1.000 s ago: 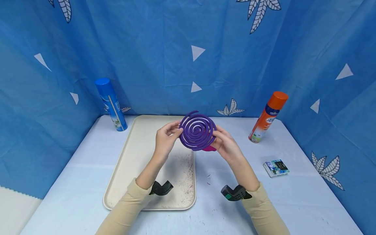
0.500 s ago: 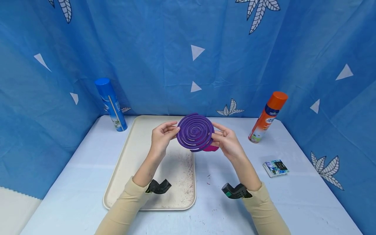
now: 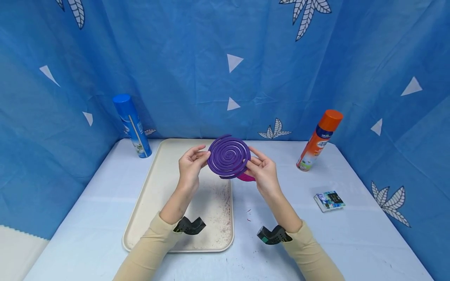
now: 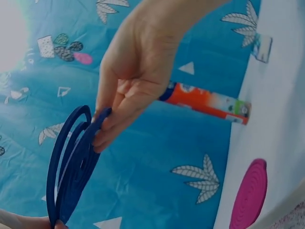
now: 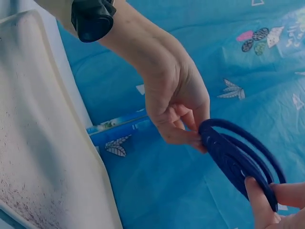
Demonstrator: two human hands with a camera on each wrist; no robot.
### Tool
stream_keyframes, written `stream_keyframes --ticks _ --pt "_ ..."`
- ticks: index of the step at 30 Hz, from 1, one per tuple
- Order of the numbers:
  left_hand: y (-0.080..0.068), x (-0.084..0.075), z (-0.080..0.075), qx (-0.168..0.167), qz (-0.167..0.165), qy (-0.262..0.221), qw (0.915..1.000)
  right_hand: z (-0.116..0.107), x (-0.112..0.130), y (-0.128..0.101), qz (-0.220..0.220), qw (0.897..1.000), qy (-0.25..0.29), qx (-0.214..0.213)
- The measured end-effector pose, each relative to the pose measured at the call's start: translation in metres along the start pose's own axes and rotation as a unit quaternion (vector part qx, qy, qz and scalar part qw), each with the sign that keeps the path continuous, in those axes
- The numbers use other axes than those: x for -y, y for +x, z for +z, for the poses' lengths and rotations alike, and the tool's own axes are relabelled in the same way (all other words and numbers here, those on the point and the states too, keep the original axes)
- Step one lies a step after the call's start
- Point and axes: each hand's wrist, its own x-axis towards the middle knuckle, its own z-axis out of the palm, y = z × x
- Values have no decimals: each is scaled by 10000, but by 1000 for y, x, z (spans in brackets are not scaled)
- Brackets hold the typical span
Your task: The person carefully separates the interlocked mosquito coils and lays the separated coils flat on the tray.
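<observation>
i see both hands raised above the table (image 3: pixel 351 242), holding a purple spiral coil (image 3: pixel 228 157) between them, over the far right edge of the cream tray (image 3: pixel 151 210). the left hand (image 3: pixel 189 166) pinches the coil's left rim with curled fingers and thumb; the right hand (image 3: pixel 263 172) pinches the right rim the same way. the coil faces me nearly flat-on in the head view. in the left wrist view the coil (image 4: pixel 71 164) shows edge-on, and its rings look slightly spread apart at the top, with the right hand (image 4: pixel 131 81) gripping the upper rim. in the right wrist view the left hand (image 5: pixel 174 102) holds one end of the coil (image 5: pixel 238 160) and the fingertips (image 5: pixel 257 198) of the right hand clamp the other end. a pink coil (image 3: pixel 246 177) lies on the table just below and right of the purple one, beside the tray's edge; i cannot tell if it touches the tray. the tray's near right part carries purple dust. a blue spray can (image 3: pixel 132 125) stands at the far left, an orange-capped spray can (image 3: pixel 319 139) at the far right, and a small packet (image 3: pixel 329 200) lies near the right.
</observation>
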Motion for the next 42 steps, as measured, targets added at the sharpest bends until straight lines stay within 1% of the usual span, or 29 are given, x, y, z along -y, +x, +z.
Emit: stream_keyframes --ticks 2,5,7,9,10,15,17,20,23,25,28,31,35,37,42 --pt "1 -1 -1 29 -307 -157 9994 0 1 0 -70 10000 -21 32" --pt "3 -5 -3 179 -740 -161 9970 -3 5 2 -114 9997 -151 143" --pt "4 -7 -4 257 -886 -94 9957 -6 8 4 -80 9995 -185 242" --pt "4 -9 -5 311 -863 -33 9958 -8 10 5 21 9993 -198 312" --pt "4 -9 -5 325 -801 -42 9962 -9 10 5 122 9993 -137 332" --pt "4 -8 -5 343 -323 -143 9988 -11 11 7 767 9953 395 442" --pt "4 -8 -5 328 -192 -211 9991 -11 11 7 888 9936 486 498" --pt "6 -8 -7 309 -221 -318 9988 -11 12 7 798 9947 381 516" --pt "9 -10 -9 257 -465 -440 9976 -12 12 8 574 9972 127 469" --pt "10 -11 -11 156 -612 -529 9966 -12 12 8 486 9979 36 428" --pt "13 -14 -14 -13 -702 -565 9959 -14 13 9 485 9981 63 376" --pt "18 -15 -18 -189 -676 -506 9963 -16 13 9 556 9980 141 256" --pt "28 -13 -26 -504 -623 -565 9952 -17 12 10 644 9979 43 70" --pt "34 -12 -31 -711 -578 -612 9939 -18 12 11 687 9976 -41 10" --pt "50 -7 -44 -1170 -479 -762 9890 -19 11 12 768 9970 27 -104"
